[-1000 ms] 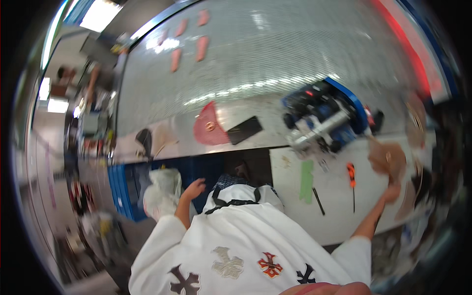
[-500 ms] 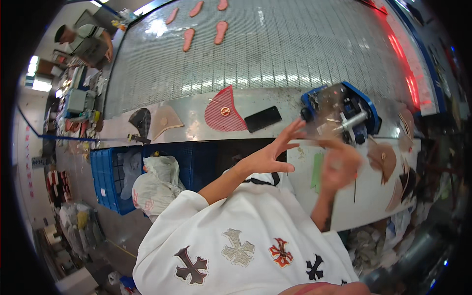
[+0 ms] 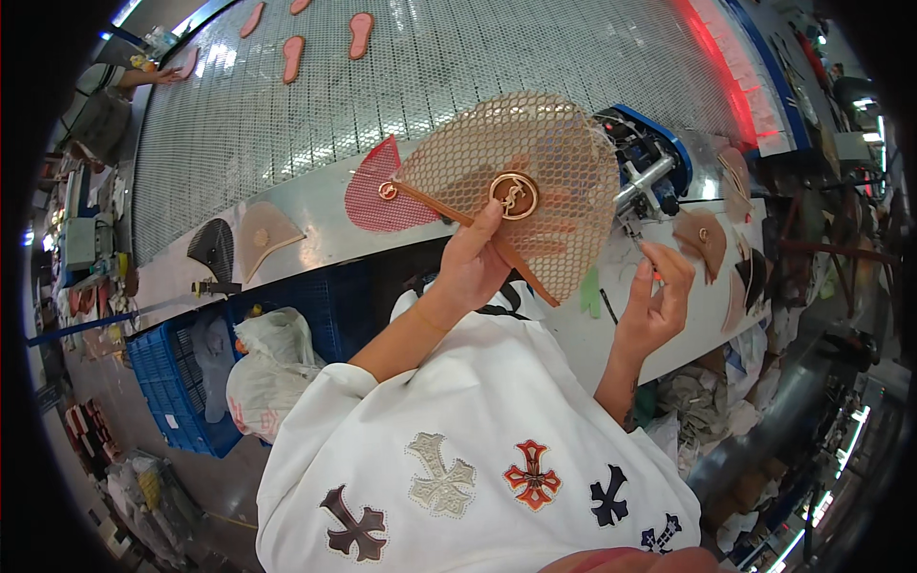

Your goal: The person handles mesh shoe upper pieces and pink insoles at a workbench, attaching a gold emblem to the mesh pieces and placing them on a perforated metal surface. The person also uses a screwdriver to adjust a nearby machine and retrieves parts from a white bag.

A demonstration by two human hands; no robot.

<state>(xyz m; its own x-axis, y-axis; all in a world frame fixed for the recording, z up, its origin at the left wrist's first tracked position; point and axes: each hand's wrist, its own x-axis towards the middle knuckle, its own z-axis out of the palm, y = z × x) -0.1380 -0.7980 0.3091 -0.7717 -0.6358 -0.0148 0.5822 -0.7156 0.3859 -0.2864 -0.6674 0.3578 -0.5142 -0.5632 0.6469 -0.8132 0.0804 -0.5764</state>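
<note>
My left hand [image 3: 473, 272] is closed on a beige mesh shoe-upper piece [image 3: 564, 143], held up in front of me. The thumb presses beside a round brown-and-gold ornament [image 3: 514, 195] on it, and a brown band edges the lower side. Through the mesh some of my fingers show behind it. To the right, my right hand [image 3: 657, 304] is raised apart from the mesh, fingers curled with thumb and forefinger pinched; whatever they hold is too small to name. A blue-framed machine [image 3: 654, 172] with a metal cylinder stands just beyond that hand.
A red mesh piece [image 3: 368, 196], a beige piece [image 3: 266, 239] and a black piece [image 3: 210, 250] lie on the metal ledge. Pink soles [image 3: 360, 36] rest on the mesh conveyor [image 3: 449, 76]. A co-worker's hand [image 3: 170, 75] reaches in. Below stands a blue crate [image 3: 181, 382].
My left hand was open with fingers spread; now it grips the beige mesh piece. My right hand, blurred before, is pinched and apart from it. The view has shifted right.
</note>
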